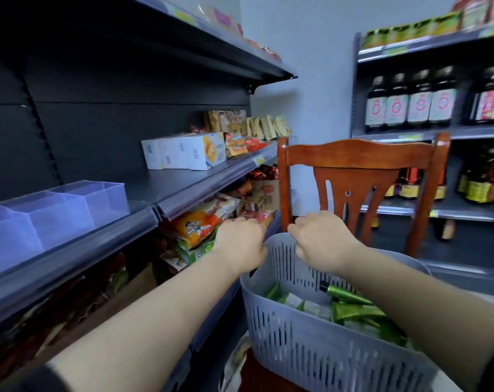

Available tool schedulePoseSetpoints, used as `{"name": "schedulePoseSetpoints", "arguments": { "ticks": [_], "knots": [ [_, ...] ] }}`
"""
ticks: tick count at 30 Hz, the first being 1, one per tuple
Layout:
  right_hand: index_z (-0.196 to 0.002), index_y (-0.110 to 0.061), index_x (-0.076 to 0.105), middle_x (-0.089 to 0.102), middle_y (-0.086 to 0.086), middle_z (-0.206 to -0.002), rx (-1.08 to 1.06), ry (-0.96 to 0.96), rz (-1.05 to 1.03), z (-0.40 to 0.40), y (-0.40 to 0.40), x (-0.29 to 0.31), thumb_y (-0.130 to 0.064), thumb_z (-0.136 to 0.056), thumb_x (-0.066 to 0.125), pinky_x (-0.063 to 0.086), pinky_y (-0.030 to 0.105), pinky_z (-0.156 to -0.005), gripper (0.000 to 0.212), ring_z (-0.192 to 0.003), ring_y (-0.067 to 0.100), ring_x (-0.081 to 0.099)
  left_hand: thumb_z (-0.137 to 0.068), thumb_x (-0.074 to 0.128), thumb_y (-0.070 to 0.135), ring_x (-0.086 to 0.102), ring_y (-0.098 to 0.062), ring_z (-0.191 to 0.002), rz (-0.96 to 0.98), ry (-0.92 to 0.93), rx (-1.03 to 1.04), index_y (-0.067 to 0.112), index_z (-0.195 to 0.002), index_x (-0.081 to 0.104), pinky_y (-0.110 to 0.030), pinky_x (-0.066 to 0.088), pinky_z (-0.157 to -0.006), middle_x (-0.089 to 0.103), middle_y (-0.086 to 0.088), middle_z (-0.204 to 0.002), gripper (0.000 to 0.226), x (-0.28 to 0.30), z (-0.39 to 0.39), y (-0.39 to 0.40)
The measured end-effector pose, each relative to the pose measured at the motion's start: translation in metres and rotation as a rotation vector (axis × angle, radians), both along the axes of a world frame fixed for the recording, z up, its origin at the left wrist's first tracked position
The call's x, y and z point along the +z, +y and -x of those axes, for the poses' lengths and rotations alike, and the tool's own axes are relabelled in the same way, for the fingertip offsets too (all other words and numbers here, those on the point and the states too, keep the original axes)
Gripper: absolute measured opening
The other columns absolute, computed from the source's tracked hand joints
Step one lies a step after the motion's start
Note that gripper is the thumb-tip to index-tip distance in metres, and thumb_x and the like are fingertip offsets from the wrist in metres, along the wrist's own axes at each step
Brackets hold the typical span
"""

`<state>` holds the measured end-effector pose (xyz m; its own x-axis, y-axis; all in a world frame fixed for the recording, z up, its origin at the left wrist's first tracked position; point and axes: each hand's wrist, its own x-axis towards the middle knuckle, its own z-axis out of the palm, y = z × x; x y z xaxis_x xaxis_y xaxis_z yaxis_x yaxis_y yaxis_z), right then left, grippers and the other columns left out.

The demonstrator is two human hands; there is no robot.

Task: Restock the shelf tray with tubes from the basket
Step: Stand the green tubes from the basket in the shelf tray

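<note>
A grey slotted basket [310, 346] sits low at the right on a wooden chair and holds several green tubes [353, 311] with dark caps. Both my arms reach over it. My right hand [322, 240] is at the basket's far rim, its fingers curled over the edge. My left hand [240, 240] is just left of that rim with its knuckles facing me; its fingers curl away out of sight. The shelf tray [56, 210] is clear bluish plastic with several compartments. It stands on the dark shelf at the left, apart from both hands, and I see no tubes in it.
The chair's wooden backrest [358, 157] rises right behind the basket. White boxes [183, 151] and snack packs stand further along the tray's shelf, and snack bags [200, 224] fill the shelf below. A second rack at the right holds dark bottles [409, 100].
</note>
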<state>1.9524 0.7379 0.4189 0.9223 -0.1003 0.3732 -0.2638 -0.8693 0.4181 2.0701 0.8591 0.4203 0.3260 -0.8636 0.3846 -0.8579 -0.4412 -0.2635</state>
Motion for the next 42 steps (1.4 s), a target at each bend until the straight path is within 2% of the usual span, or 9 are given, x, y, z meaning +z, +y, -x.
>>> {"name": "schedulePoseSetpoints", "arguments": {
  "ticks": [5,11,16,21,25,30,34,38,42],
  "knots": [
    [-0.113,-0.015,0.050,0.056,0.005,-0.112,-0.117,0.071,-0.035,0.014,-0.045,-0.037,-0.025,-0.094,0.037,0.032,0.032,-0.075,0.025,-0.101,0.024,0.052,-0.087,0.047,0.024,0.056,-0.028,-0.102,-0.075,0.118,-0.098,0.013,-0.103,0.059,-0.033,0.044,-0.076,0.061,-0.006,-0.108,0.024,-0.044,0.003,-0.056],
    [-0.086,-0.019,0.044,0.058,0.003,-0.096,-0.229,-0.010,-0.255,0.017,-0.090,-0.081,-0.022,-0.090,0.041,0.031,0.029,-0.067,0.006,-0.090,0.025,0.055,-0.087,0.049,0.024,0.057,-0.028,-0.104,-0.177,0.271,-0.137,0.014,-0.104,0.060,-0.034,0.047,-0.078,0.061,-0.006,-0.110,0.022,-0.088,-0.004,-0.112],
    [-0.079,-0.020,0.042,0.050,0.000,-0.079,-0.417,-0.052,-0.461,0.017,-0.128,-0.118,-0.023,-0.087,0.046,0.035,0.029,-0.055,0.010,-0.074,0.025,0.051,-0.088,0.052,0.025,0.056,-0.027,-0.103,-0.257,0.295,-0.234,0.014,-0.101,0.058,-0.034,0.045,-0.075,0.060,-0.006,-0.108,0.019,-0.105,0.001,-0.163],
    [-0.088,-0.019,0.045,0.061,0.004,-0.099,-0.467,0.074,-0.442,0.019,-0.152,-0.145,-0.023,-0.086,0.049,0.037,0.029,-0.062,0.005,-0.091,0.028,0.058,-0.086,0.054,0.024,0.058,-0.026,-0.094,-0.356,0.319,-0.266,0.014,-0.098,0.061,-0.033,0.046,-0.070,0.061,-0.005,-0.098,0.017,-0.131,0.008,-0.205],
    [-0.103,-0.019,0.054,0.060,0.003,-0.109,-0.457,0.301,-0.429,0.016,-0.158,-0.168,-0.021,-0.085,0.051,0.042,0.031,-0.071,0.018,-0.103,0.026,0.058,-0.089,0.051,0.026,0.052,-0.021,-0.081,-0.634,0.285,-0.199,0.015,-0.096,0.059,-0.029,0.039,-0.060,0.047,0.002,-0.076,0.015,-0.167,0.010,-0.221],
    [-0.096,-0.016,0.058,0.057,0.002,-0.091,-0.535,0.460,-0.531,0.000,-0.158,-0.191,-0.020,-0.086,0.055,0.040,0.029,-0.061,0.011,-0.083,0.023,0.057,-0.089,0.054,0.039,0.043,-0.013,-0.064,-0.865,0.434,-0.064,0.020,-0.075,0.050,-0.024,0.035,-0.053,0.041,0.002,-0.069,0.024,-0.201,0.015,-0.237],
    [-0.102,-0.014,0.058,0.058,0.002,-0.094,-0.609,0.489,-0.629,0.003,-0.160,-0.204,-0.019,-0.086,0.058,0.042,0.031,-0.062,0.017,-0.087,0.023,0.058,-0.084,0.061,0.043,0.054,-0.018,-0.077,-0.848,0.705,-0.095,0.018,-0.097,0.060,-0.028,0.042,-0.060,0.055,-0.001,-0.079,0.029,-0.233,0.015,-0.230],
    [-0.090,-0.010,0.061,0.055,0.004,-0.081,-0.605,0.506,-0.793,0.001,-0.156,-0.206,-0.024,-0.088,0.056,0.045,0.029,-0.059,0.015,-0.074,0.020,0.055,-0.087,0.059,0.033,0.055,-0.021,-0.084,-0.860,0.691,-0.113,0.012,-0.112,0.060,-0.031,0.045,-0.071,0.056,-0.007,-0.092,0.032,-0.239,0.013,-0.224],
    [-0.067,-0.014,0.044,0.045,0.002,-0.068,-0.624,0.648,-0.888,-0.005,-0.135,-0.212,-0.031,-0.093,0.051,0.032,0.022,-0.046,0.031,-0.060,0.016,0.043,-0.094,0.050,0.028,0.053,-0.019,-0.061,-0.950,0.722,0.000,0.008,-0.080,0.054,-0.026,0.046,-0.058,0.053,-0.005,-0.073,0.024,-0.240,0.015,-0.223]
  ]
}}
